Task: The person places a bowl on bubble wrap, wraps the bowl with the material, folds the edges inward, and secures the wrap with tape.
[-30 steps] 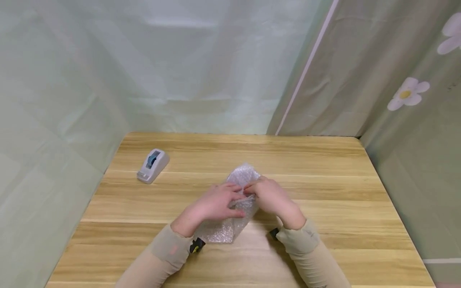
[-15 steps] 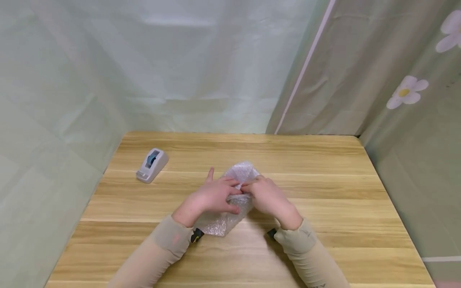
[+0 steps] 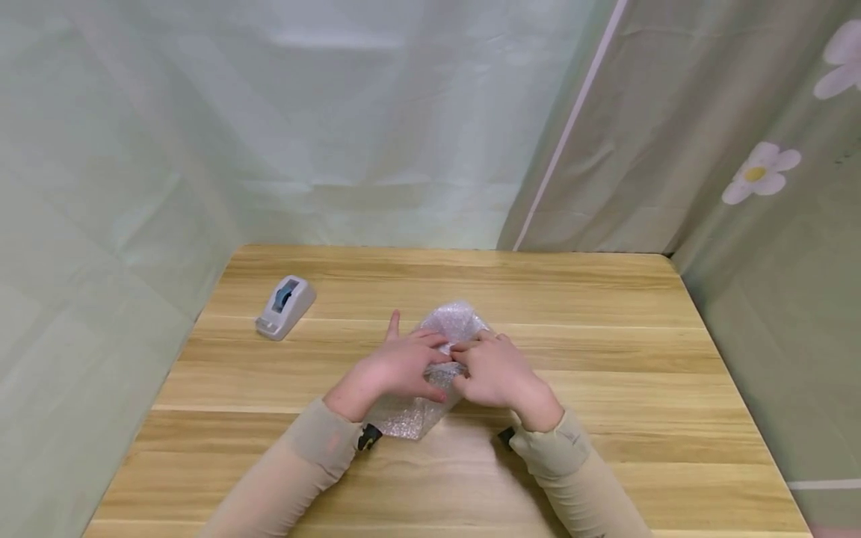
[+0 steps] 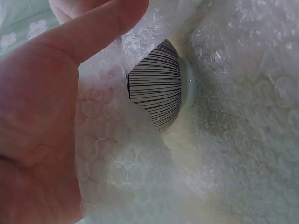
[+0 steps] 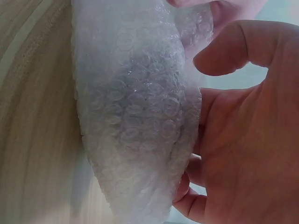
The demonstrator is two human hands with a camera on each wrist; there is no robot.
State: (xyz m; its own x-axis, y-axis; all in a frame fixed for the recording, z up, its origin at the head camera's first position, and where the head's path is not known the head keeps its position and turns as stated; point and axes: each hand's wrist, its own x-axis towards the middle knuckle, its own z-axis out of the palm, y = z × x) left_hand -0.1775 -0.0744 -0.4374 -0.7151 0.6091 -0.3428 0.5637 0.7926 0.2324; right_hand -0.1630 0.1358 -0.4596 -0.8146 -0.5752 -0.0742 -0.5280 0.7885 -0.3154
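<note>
A sheet of bubble wrap [image 3: 454,321] lies folded over a bowl on the table. Through a gap in the wrap, the left wrist view shows the bowl [image 4: 156,86], on its side in that view, with thin dark stripes on white. My left hand [image 3: 400,366] rests on the left part of the wrap, fingers spread, one finger raised. On the right side, my right hand [image 3: 496,372] touches the wrap with loosely bent fingertips close to the left fingertips. Its thumb [image 5: 222,53] stands apart from the fingers. Most of the bowl is hidden by the wrap.
A white tape dispenser [image 3: 285,308] with a blue reel stands at the back left of the wooden table [image 3: 605,336]. Pale curtains [image 3: 377,149] hang behind and beside the table. A dark wrist camera [image 3: 369,436] sits under the left wrist.
The left hand has shifted slightly left and raised one finger. The near end of the bubble wrap has drawn back a little. The right thumb has come out into view.
</note>
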